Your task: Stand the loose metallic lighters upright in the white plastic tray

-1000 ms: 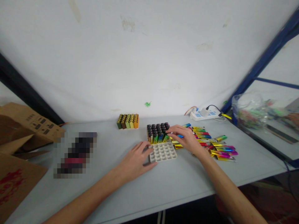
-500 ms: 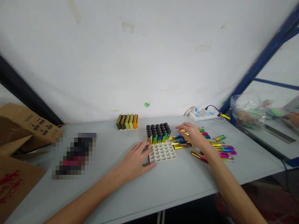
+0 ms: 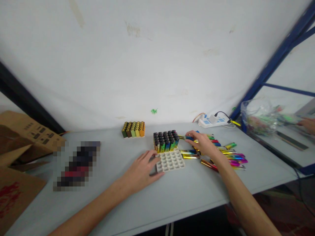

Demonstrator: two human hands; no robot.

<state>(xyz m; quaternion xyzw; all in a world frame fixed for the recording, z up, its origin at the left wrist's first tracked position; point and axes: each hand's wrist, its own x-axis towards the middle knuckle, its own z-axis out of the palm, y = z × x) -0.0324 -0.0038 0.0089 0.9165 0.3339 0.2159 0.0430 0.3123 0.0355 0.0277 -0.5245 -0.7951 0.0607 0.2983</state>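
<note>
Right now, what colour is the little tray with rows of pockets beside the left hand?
Off-white: the tray shows best in the head view.

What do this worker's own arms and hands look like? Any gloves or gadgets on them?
No gloves or gadgets show: the left hand and right hand are ordinary bare human hands. Both forearms, left forearm and right forearm, are slim and uncovered, with no sleeve, watch, bracelet or cable visible. Fine details, such as small markings, are too blurred to tell.
</note>
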